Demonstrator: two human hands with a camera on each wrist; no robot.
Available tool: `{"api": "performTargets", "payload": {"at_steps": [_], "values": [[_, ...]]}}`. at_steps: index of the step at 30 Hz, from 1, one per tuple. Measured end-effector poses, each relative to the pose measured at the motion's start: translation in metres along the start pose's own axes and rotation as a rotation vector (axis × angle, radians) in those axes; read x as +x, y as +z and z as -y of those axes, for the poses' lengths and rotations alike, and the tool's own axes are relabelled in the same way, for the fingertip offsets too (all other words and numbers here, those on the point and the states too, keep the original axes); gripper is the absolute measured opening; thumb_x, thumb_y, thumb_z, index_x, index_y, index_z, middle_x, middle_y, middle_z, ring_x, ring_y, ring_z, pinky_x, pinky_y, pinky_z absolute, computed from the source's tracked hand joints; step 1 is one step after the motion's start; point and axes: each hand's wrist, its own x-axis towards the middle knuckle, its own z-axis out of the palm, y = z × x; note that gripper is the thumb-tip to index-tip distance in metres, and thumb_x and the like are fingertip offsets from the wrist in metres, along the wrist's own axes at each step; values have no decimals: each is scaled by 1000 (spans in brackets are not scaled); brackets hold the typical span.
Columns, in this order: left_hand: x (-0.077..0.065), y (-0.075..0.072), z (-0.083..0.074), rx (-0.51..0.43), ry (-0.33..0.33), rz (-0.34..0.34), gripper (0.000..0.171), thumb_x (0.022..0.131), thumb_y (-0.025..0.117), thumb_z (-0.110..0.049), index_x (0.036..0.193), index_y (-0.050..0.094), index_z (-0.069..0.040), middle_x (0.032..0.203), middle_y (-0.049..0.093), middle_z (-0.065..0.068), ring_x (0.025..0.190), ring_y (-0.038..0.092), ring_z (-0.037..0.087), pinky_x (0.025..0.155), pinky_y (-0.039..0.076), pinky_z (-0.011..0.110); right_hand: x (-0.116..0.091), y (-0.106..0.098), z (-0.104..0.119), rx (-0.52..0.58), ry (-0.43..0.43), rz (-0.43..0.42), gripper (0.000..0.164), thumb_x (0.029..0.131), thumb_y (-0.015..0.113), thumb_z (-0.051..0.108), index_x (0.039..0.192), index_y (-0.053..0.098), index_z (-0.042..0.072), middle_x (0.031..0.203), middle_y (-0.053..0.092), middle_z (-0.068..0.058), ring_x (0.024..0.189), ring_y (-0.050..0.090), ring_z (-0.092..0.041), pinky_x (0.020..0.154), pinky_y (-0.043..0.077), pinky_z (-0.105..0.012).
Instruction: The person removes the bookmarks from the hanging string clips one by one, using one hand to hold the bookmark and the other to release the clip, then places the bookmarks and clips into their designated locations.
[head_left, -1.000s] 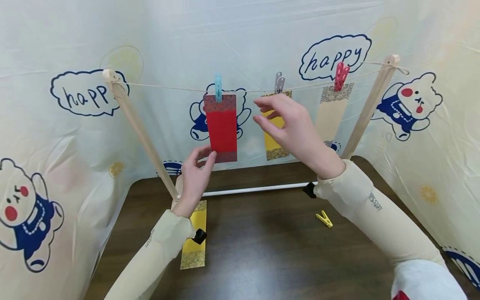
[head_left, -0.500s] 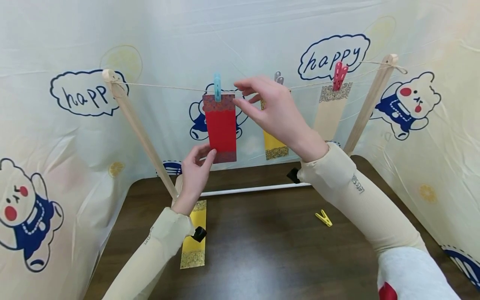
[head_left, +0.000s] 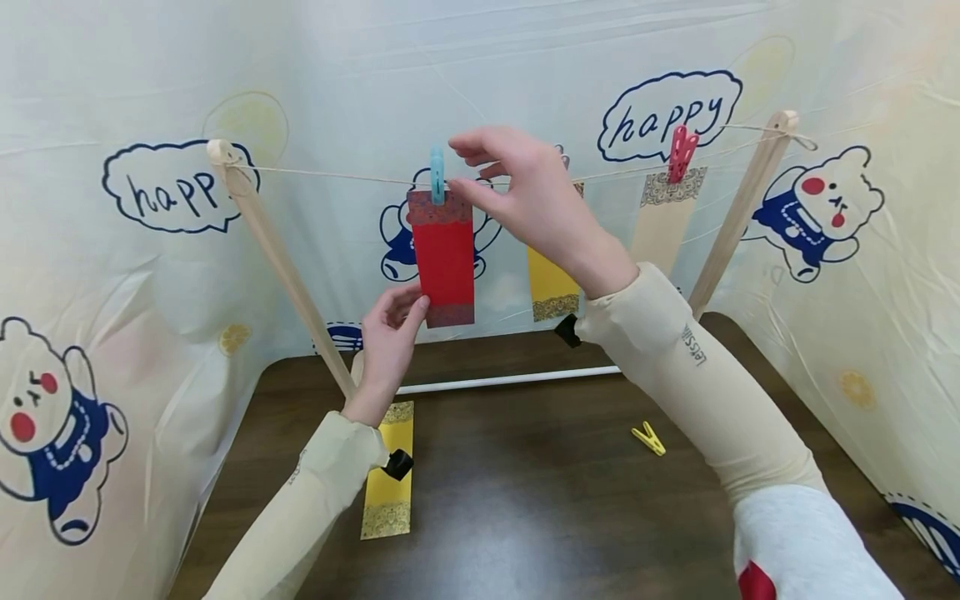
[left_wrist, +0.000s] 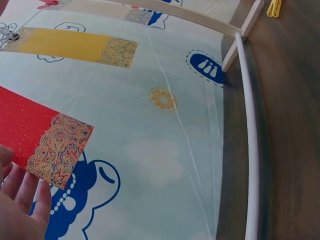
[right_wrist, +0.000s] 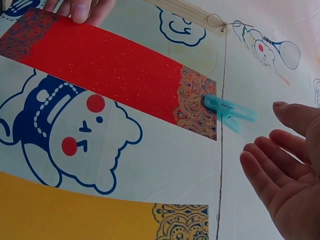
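Observation:
A red card [head_left: 446, 267] with patterned end bands hangs from a string under a light blue clothespin [right_wrist: 232, 108]. At its lower left edge my left hand [head_left: 388, 337] pinches it, the thumb [right_wrist: 80, 10] in front and fingers behind. My right hand [head_left: 536, 196] is raised beside the clothespin, thumb and fingers spread apart. In the right wrist view a gap shows between that hand [right_wrist: 287, 170] and the clothespin. Further right along the string hang a yellow card [head_left: 555, 279], its grey clothespin mostly behind my right hand, and a beige card [head_left: 667, 221] under a red clothespin [head_left: 681, 154].
The string [head_left: 322, 173] runs between two wooden posts, one on the left [head_left: 281, 267] and one on the right [head_left: 738, 221]. A white rod [head_left: 510, 380] joins their bases. On the dark table lie another yellow card [head_left: 387, 500] and a yellow clothespin [head_left: 648, 437].
My right hand has moved left along the string, from in front of the hanging yellow card to beside the light blue clothespin. The left hand has stayed at the red card's edge.

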Motion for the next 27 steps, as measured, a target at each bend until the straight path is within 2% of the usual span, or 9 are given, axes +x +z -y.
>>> {"api": "performTargets", "payload": {"at_steps": [1,5,8,12,15,21,27], "values": [[0,0,0,-9,0,-3,31,102,64,-2,131,64,9,126,67,28,99,68,9,87,54,17,2,1,-1,7,2,-1,42,100,72,20,139,64,4,138,66,-11,122,65,-17,102,51,-22],[6,-2,20,-37,2,-14,30,102,66,-5,131,65,6,124,69,24,99,69,9,88,55,18,9,6,-3,49,18,-7,42,100,71,18,139,64,3,136,67,-11,122,65,-18,102,50,-23],[10,-3,34,-50,-1,-13,31,102,67,-10,131,67,1,123,71,17,100,70,10,89,55,20,15,9,-6,62,67,12,43,101,70,19,140,63,5,137,67,-10,122,65,-18,103,50,-23],[11,-3,34,-51,-14,-12,31,102,68,-13,130,68,0,121,72,11,100,70,12,91,56,21,21,12,-10,44,117,49,46,102,69,23,144,60,7,140,65,-8,123,65,-18,105,49,-23],[11,-3,34,-48,-18,-16,31,102,69,-12,129,68,1,118,73,9,99,70,12,90,56,21,24,14,-12,45,122,60,46,102,69,24,144,59,7,139,66,-8,122,66,-17,104,49,-22],[13,-2,35,-45,-24,-20,30,100,71,-12,128,69,0,113,75,1,98,70,11,88,57,21,29,16,-14,109,179,86,45,102,70,23,142,61,6,132,70,-7,116,69,-15,100,52,-22],[14,-1,36,-28,-34,-24,28,100,71,-13,124,71,1,112,76,5,95,70,11,86,56,21,32,17,-15,124,231,125,44,102,69,25,142,62,9,130,71,-5,116,69,-13,100,52,-22]]}}
